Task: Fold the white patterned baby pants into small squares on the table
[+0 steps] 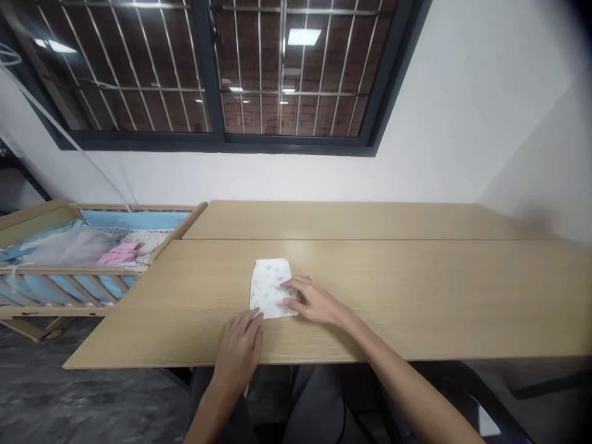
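Currently a folded white cloth (270, 287) with a faint small print is lying flat on the wooden table (416, 296), near the front edge and a bit left of centre. The right hand (311, 301) is resting on the cloth's right side, palm down, fingers (290, 284) spread and lying flat across the fabric; it is pressing, not pinching, nothing gripped. The left hand (239, 350) is sitting palm down on the table at the front edge, its fingertips (254, 316) touching the cloth's lower left corner; fingers loosely extended, holding nothing. Both forearms are coming in from the bottom of the frame, over the person's dark trousers (305, 401).

The table is showing as two long boards with a seam (370, 239) running between them; the cloth is lying on the nearer board. Left of the table, touching its far corner, a wooden cot (60, 271) is standing with blue lining, and a pink garment (121, 253) is lying inside it among pale bedding. A dark-framed barred window (217, 74) is sitting in the white wall behind, reflecting ceiling lights.
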Available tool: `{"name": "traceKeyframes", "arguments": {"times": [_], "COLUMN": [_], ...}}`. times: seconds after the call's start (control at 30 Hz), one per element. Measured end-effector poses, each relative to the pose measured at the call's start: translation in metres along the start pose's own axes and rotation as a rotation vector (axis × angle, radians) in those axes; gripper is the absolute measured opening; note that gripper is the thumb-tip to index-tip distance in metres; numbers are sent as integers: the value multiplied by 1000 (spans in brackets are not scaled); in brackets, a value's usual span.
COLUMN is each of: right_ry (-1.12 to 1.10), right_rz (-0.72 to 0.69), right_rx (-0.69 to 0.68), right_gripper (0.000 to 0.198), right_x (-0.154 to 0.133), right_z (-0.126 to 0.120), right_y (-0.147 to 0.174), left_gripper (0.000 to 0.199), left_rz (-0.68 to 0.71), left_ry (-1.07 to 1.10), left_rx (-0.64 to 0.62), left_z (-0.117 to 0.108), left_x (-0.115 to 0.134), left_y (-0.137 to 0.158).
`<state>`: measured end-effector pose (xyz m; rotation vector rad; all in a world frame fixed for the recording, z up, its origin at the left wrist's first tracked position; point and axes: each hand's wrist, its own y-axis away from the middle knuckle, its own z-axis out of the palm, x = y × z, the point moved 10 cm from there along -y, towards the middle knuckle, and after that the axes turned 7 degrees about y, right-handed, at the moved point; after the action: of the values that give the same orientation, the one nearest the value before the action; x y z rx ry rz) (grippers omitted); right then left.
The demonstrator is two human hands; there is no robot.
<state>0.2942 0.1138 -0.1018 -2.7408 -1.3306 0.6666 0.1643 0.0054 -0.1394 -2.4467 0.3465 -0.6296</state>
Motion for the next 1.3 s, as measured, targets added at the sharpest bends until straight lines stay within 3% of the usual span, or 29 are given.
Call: {"name": "traceKeyframes", "arguments": {"times": [0.1,0.2,0.27,0.33,0.47,0.57,0.67,0.73,0.83,1.0,1.07,1.13,1.23,1.3], "right_ry": [-26,37,75,80,-35,-160,-258,-274,-215,129,286,364,362,344], "right_rz": [1,-2,-4,0,10,80,165,213,294,382,331,181,-41,-68], "right_rx": [-146,-193,-148,-69,13,81,221,327,401,345,376,355,167,69], "right_gripper": [69,85,67,39,23,20,22,23,22,27,34,43,57,63], "right_x": [-21,-38,-48,-57,-68,-59,-33,-11,22,36,22,1,-18,-16], "right_z": [12,29,33,29,9,-10,-23,-25,-13,6,2,5,29,42], "right_y": [36,66,82,95,104,92,66,46,19,2,4,4,3,4], "left_gripper": [25,30,42,40,28,22,17,17,20,31,41,58,74,75], "left_rz": [30,77,93,120,121,35,-54,-119,-201,-240,-223,-154,-87,-89], "left_ry": [-5,-3,1,15,144,304,357,298,147,15,-35,-55,-53,-78], "left_rx": [-26,-55,-61,-78,-115,-79,44,63,-35,-72,-34,-37,-111,-142], "left_z": [-2,-2,-6,-13,-32,-45,-51,-41,-11,18,22,30,49,57], "left_x": [-10,4,18,31,41,29,7,-9,-30,-29,-12,12,38,41], "left_y": [-8,3,20,39,54,33,-8,-37,-68,-74,-65,-56,-42,-35]}}
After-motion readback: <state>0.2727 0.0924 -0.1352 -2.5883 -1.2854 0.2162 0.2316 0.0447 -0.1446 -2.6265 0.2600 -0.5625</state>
